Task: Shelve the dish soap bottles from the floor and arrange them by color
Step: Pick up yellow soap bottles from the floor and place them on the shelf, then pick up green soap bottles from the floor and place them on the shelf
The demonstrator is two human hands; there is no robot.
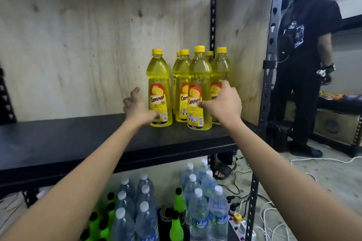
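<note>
A: What stands on the black shelf?
B: A cluster of yellow soap bottles, upright at the frame's centre, against the plywood back.
A: And the hands?
B: The left hand touches the leftmost bottle low down, fingers loose. The right hand wraps the front bottle.
A: Below?
B: Clear water bottles and green bottles on the floor. Another person stands at upper right.
</note>
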